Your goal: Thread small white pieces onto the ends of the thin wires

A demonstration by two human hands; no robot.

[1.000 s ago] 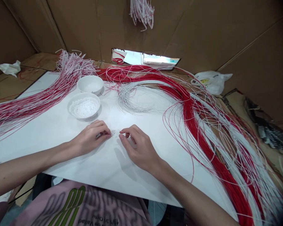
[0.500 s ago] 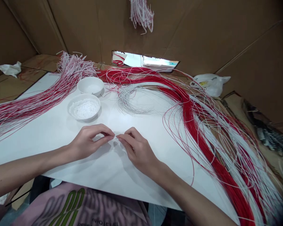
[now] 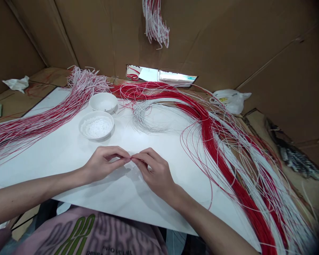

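Over the front half of the white tabletop (image 3: 101, 194), my left hand (image 3: 102, 164) pinches with thumb and forefinger. My right hand (image 3: 155, 173) pinches as well, its fingertips meeting those of the left. A tiny reddish bit shows where they meet, too small to name. Just beyond my left hand stands a white bowl (image 3: 110, 134) holding small white pieces. A second white bowl (image 3: 95, 106) sits right behind it, with a few dark specks inside.
A long bundle of red and white cords (image 3: 212, 145) curves along the table's back and right side. Another bundle with white-covered ends (image 3: 61, 106) lies at the left. One more hanging bundle (image 3: 156, 28) is by the cardboard wall (image 3: 95, 42). A white plastic bag (image 3: 231, 101) rests at the back right.
My two hands have come together, closing the small gap between their fingertips. The head view has tilted slightly up, so things appear lower. The bowls and cord bundles stay in place.
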